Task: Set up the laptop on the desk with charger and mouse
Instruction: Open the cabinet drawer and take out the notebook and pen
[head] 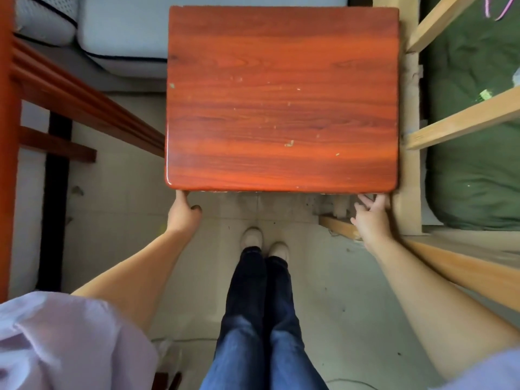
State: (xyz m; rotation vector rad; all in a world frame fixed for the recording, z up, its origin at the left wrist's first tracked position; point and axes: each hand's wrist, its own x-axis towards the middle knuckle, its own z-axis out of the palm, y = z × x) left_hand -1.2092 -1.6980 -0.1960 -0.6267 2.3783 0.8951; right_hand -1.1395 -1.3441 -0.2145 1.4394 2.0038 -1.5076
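Note:
A small red-brown wooden desk (281,102) stands in front of me, its glossy top bare. My left hand (183,212) reaches under the desk's near left corner, fingers curled against the underside. My right hand (371,213) is at the near right corner, fingers spread and touching just below the edge. No laptop, charger or mouse shows in this view.
A red wooden bed frame (70,97) with a pale mattress (118,29) runs along the left. On the right, a light wooden frame (408,170) holds green bedding (472,153). My legs and pale shoes (264,243) stand on the tiled floor below the desk.

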